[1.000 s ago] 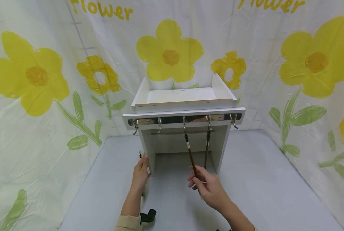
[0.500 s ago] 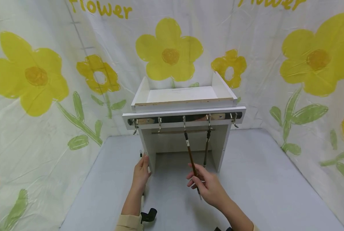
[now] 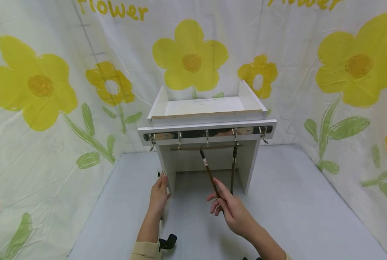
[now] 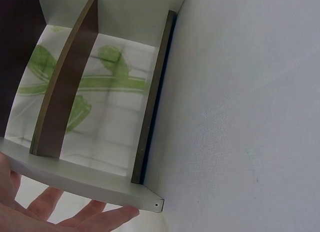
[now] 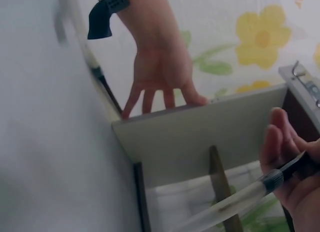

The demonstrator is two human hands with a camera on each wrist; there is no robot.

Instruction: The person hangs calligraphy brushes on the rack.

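And here's the right hand (image 3: 234, 211), down at five o'clock from the rack (image 3: 209, 118), pinching a brush (image 3: 209, 171) by its lower shaft! The shaft slants up toward eleven, its loop just beside the middle hook (image 3: 207, 136), around that hook's seven o'clock and off it. Over at seven o'clock of the rack, the left hand (image 3: 158, 195) has its fingers straight, their tips touching the left panel (image 3: 166, 159). A second brush (image 3: 233, 164) hangs from the next hook toward three, while a third brush (image 3: 159, 174) lies beside the left hand, partly hidden.
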